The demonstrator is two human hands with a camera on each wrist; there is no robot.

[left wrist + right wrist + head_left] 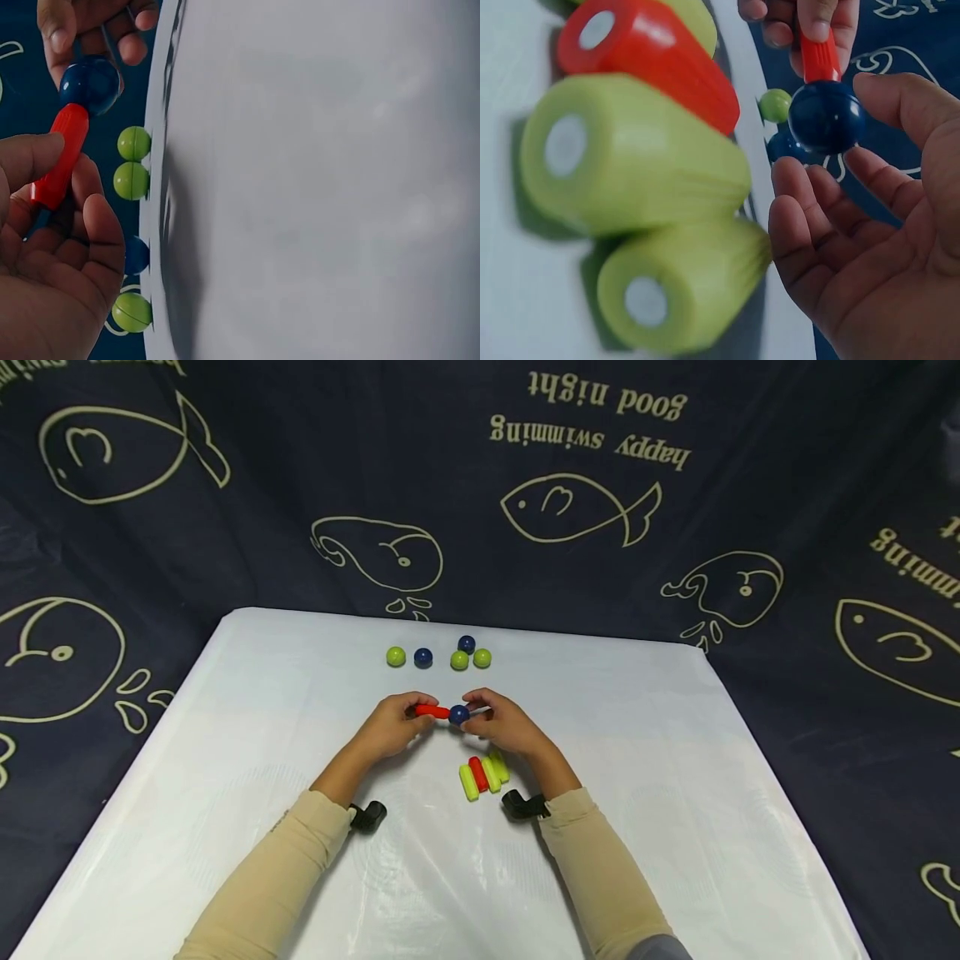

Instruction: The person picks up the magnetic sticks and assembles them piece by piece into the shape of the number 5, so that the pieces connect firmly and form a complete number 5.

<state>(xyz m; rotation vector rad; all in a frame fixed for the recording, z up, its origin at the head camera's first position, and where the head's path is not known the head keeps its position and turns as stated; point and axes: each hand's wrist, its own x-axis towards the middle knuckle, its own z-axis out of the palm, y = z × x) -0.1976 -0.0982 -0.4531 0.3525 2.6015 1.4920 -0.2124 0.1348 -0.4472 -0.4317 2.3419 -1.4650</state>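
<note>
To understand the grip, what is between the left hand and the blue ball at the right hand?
In the head view, the red stick from the left hand meets the blue ball.

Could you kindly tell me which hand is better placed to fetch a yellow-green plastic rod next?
Probably the right: the right hand is nearer the yellow-green plastic rods, while the left hand grips a red plastic rod touching a glossy blue ball.

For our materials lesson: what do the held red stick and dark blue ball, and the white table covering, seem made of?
Red stick: probably plastic, slightly shiny, ridged as if moulded.
Dark blue ball: glossy, bright highlights; possibly painted metal or plastic.
White table covering: perhaps plastic sheeting, given its soft sheen and wrinkles.
</note>
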